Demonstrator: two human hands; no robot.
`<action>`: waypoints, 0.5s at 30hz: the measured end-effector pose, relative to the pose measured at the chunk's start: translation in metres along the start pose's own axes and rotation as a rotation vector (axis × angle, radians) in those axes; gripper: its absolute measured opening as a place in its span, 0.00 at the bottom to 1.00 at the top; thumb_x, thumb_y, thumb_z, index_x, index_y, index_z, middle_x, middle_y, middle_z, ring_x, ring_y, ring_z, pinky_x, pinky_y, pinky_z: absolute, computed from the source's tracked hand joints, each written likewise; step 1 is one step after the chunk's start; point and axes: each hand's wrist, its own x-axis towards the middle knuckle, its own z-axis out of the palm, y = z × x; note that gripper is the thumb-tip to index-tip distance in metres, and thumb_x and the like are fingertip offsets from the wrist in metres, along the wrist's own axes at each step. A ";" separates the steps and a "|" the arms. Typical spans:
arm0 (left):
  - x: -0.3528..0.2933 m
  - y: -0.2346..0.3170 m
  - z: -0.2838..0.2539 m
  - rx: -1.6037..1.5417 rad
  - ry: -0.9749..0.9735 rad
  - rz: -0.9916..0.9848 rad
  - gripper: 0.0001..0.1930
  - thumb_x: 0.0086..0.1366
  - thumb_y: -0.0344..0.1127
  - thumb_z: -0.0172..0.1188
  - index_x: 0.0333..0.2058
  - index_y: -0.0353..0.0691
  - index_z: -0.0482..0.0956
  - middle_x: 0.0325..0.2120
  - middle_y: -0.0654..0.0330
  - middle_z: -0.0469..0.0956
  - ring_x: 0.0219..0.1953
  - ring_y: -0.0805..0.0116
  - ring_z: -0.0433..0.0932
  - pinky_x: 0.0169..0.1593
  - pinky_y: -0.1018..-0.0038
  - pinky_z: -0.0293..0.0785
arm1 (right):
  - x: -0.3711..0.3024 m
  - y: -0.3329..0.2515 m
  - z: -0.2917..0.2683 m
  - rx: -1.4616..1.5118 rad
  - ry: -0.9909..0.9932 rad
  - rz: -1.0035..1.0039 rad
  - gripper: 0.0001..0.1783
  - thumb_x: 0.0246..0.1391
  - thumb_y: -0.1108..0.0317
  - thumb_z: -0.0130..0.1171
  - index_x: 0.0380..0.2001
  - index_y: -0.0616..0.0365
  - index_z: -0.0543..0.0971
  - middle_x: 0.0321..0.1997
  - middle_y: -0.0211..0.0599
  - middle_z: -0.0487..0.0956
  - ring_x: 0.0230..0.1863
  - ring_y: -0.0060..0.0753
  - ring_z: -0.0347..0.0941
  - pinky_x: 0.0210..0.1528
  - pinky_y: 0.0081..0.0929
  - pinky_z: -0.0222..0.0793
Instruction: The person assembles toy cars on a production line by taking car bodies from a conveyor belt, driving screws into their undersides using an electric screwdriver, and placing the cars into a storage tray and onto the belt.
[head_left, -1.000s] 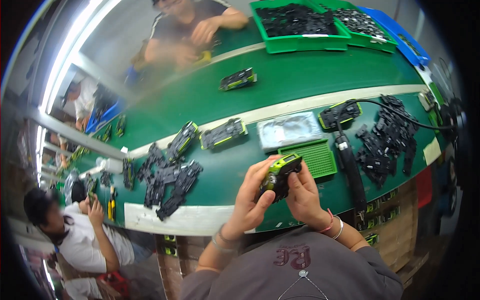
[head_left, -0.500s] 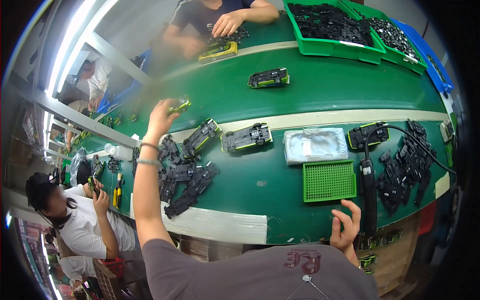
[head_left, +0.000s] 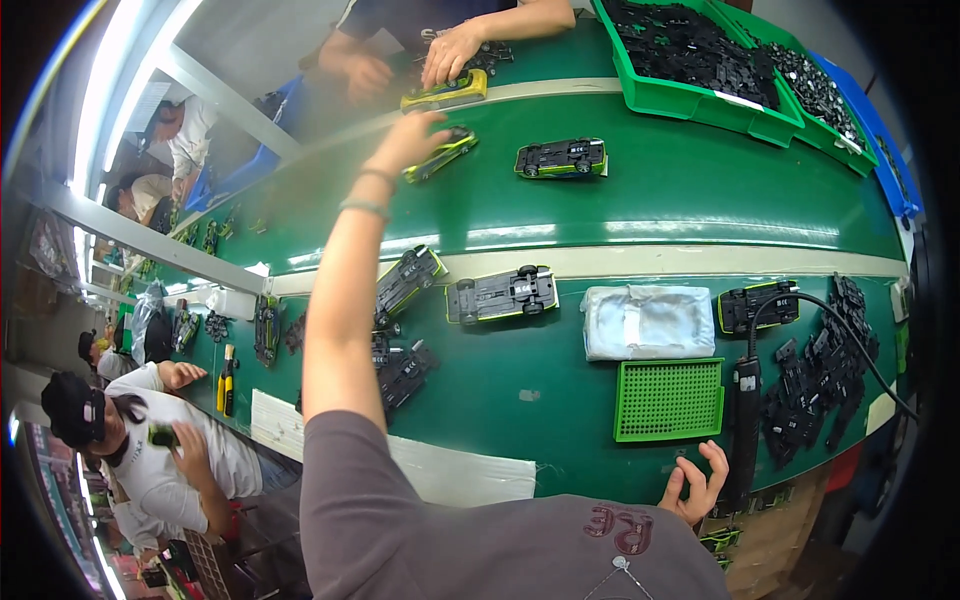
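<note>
Hanging over green bench (head_left: 660, 190) at green toy car (head_left: 445, 155): left hand (head_left: 403, 145), grip hard to tell | car is showing near yellow car (head_left: 450, 96) | right hand (head_left: 697, 485) is resting near green tray (head_left: 668, 400), fingers loosely apart

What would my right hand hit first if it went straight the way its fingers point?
Your right hand would probably meet the green perforated tray first, around its near edge, though its height is hard to judge, so it might pass above.
</note>
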 end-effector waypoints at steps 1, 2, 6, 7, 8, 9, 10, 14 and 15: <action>0.020 0.004 0.015 0.021 0.022 0.060 0.21 0.57 0.45 0.58 0.45 0.39 0.75 0.42 0.46 0.75 0.47 0.50 0.72 0.52 0.64 0.67 | -0.001 0.000 -0.001 -0.005 0.005 0.011 0.07 0.46 0.76 0.54 0.31 0.63 0.76 0.47 0.49 0.68 0.51 0.55 0.64 0.52 0.46 0.61; 0.035 0.010 0.025 0.020 -0.012 0.039 0.21 0.57 0.45 0.57 0.46 0.39 0.75 0.43 0.46 0.75 0.47 0.50 0.73 0.52 0.64 0.67 | -0.001 -0.001 -0.002 0.001 0.000 0.025 0.07 0.46 0.76 0.54 0.31 0.63 0.76 0.47 0.50 0.67 0.51 0.55 0.64 0.52 0.46 0.60; 0.057 0.037 0.049 0.049 -0.106 -0.091 0.24 0.56 0.46 0.59 0.50 0.44 0.71 0.45 0.46 0.74 0.49 0.53 0.72 0.54 0.64 0.66 | -0.004 0.000 -0.002 0.005 0.007 0.050 0.05 0.51 0.73 0.53 0.31 0.62 0.75 0.49 0.46 0.68 0.54 0.50 0.64 0.55 0.42 0.58; 0.053 0.043 0.051 0.012 -0.100 -0.115 0.25 0.55 0.46 0.60 0.51 0.44 0.70 0.45 0.46 0.74 0.49 0.52 0.72 0.53 0.63 0.67 | -0.004 0.000 -0.002 0.004 0.009 0.059 0.05 0.51 0.73 0.52 0.31 0.62 0.75 0.49 0.46 0.68 0.54 0.50 0.64 0.55 0.42 0.58; 0.048 0.040 0.053 0.086 -0.104 -0.130 0.26 0.55 0.45 0.60 0.51 0.44 0.67 0.43 0.47 0.74 0.48 0.51 0.72 0.51 0.62 0.69 | -0.004 0.001 -0.002 0.006 0.007 0.067 0.05 0.51 0.73 0.52 0.31 0.62 0.75 0.50 0.46 0.68 0.54 0.49 0.63 0.56 0.42 0.58; 0.033 0.036 0.047 0.088 -0.109 -0.142 0.26 0.55 0.45 0.60 0.51 0.44 0.67 0.43 0.47 0.74 0.48 0.51 0.72 0.51 0.62 0.69 | -0.005 0.001 -0.002 0.013 -0.004 0.065 0.05 0.51 0.73 0.52 0.31 0.62 0.75 0.50 0.46 0.68 0.54 0.49 0.63 0.56 0.42 0.58; 0.009 0.029 0.033 0.123 -0.126 -0.167 0.24 0.53 0.43 0.62 0.48 0.43 0.68 0.42 0.46 0.75 0.46 0.50 0.73 0.48 0.61 0.69 | -0.006 0.001 -0.002 0.018 0.005 0.069 0.05 0.52 0.73 0.52 0.31 0.63 0.75 0.50 0.46 0.68 0.54 0.50 0.63 0.56 0.42 0.58; -0.097 -0.033 -0.036 0.389 -0.296 -0.335 0.23 0.48 0.36 0.67 0.42 0.42 0.69 0.35 0.48 0.77 0.39 0.48 0.75 0.43 0.60 0.71 | -0.001 0.000 0.000 0.019 -0.019 0.039 0.05 0.49 0.75 0.53 0.30 0.64 0.75 0.47 0.50 0.67 0.53 0.54 0.63 0.53 0.47 0.60; -0.127 -0.046 -0.060 0.487 -0.280 -0.366 0.23 0.47 0.36 0.67 0.42 0.42 0.69 0.34 0.49 0.78 0.38 0.48 0.76 0.42 0.60 0.71 | -0.001 0.001 0.000 0.048 -0.045 0.023 0.05 0.49 0.75 0.53 0.30 0.64 0.75 0.47 0.50 0.67 0.53 0.54 0.63 0.53 0.47 0.60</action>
